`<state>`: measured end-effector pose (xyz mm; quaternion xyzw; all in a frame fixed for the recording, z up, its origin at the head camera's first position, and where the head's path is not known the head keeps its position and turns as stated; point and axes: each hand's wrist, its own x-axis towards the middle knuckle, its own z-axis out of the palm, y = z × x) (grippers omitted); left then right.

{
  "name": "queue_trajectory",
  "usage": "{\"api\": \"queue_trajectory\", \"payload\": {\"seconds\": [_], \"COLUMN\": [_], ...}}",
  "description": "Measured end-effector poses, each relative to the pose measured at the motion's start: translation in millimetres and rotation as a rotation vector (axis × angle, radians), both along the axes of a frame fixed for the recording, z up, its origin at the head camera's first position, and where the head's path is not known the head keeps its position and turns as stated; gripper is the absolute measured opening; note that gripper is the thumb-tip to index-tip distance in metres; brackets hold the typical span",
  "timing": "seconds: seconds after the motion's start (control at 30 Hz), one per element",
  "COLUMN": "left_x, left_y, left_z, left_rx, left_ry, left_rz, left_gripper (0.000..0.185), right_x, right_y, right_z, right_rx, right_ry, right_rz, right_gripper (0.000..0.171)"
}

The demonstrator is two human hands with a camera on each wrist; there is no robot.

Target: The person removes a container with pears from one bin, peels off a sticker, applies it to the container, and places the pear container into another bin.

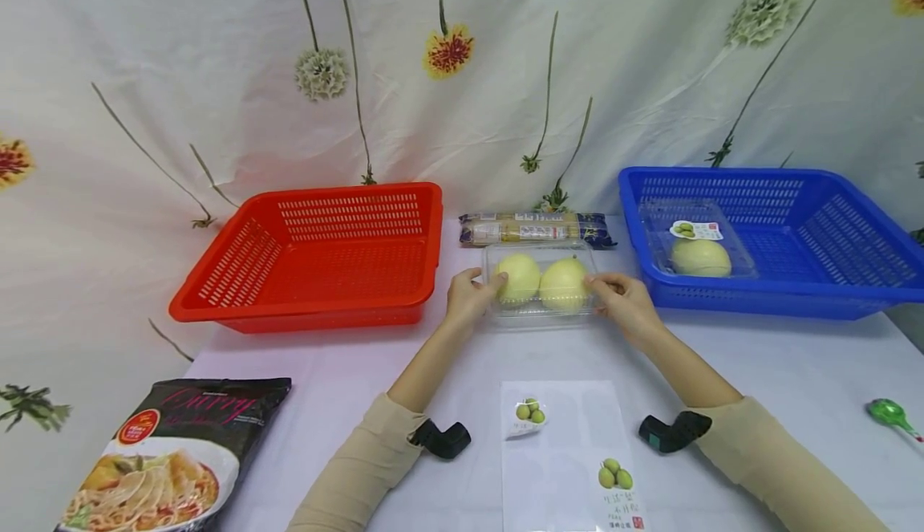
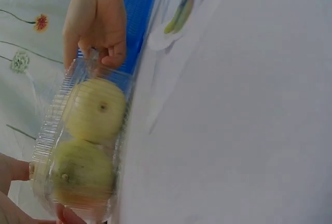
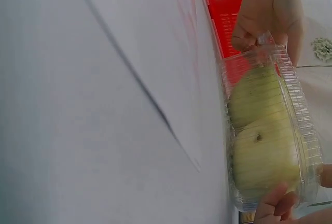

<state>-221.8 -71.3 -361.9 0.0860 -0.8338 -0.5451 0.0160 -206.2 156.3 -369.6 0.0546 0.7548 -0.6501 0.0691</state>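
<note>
A clear plastic clamshell box (image 1: pixel 540 320) holds two pale yellow-green pears (image 1: pixel 518 278), side by side, in the middle of the table. At its left end my left hand (image 1: pixel 469 298) grips the box, thumb over the lid edge. My right hand (image 1: pixel 628 306) pinches the opposite end. The left wrist view shows the lid lying over the pears, with the right hand (image 2: pixel 98 24) at the far end of the box (image 2: pixel 93 130). In the right wrist view, the left hand's fingers (image 3: pixel 248 41) are bent at a corner tab. Some fingertips are hidden behind the plastic.
A red basket (image 1: pixel 346 307) stands left; a blue basket (image 1: pixel 780 287) on the right contains a labelled box with a pear (image 1: pixel 700 257). Noodle packs (image 1: pixel 530 231) lie behind. In front are a sticker sheet (image 1: pixel 563 468), a black noodle bag (image 1: pixel 166 452) and a green spoon (image 1: pixel 888 412).
</note>
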Motion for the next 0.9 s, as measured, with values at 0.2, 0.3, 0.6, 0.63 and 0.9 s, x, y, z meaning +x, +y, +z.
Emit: {"api": "queue_trajectory", "payload": {"seconds": [0.2,0.3,0.6,0.63,0.9], "left_x": [16.0,23.2,43.5,45.5,54.7], "left_y": [2.4,1.9,-9.7,-11.0,-17.5], "left_z": [1.6,5.4,15.3,15.9,13.3], "left_rx": [-0.384,-0.456,-0.403,-0.450,-0.666], "left_ry": [0.354,0.510,0.352,0.302,-0.001], "left_rz": [-0.029,-0.097,-0.781,-0.846,-1.043], "left_gripper": [0.044,0.024,0.008,0.007,0.007], "right_x": [9.6,21.4,57.2,58.8,60.8], "right_y": [0.4,-0.9,-11.1,-12.7,-28.7], "right_z": [5.4,5.1,-1.8,-3.0,-14.8], "right_rx": [0.186,0.331,0.362,0.357,0.460], "right_ry": [0.059,0.197,0.494,0.492,0.540], "right_rz": [-0.027,-0.081,0.280,0.356,0.728], "right_gripper": [0.059,0.048,0.015,0.015,0.027]}}
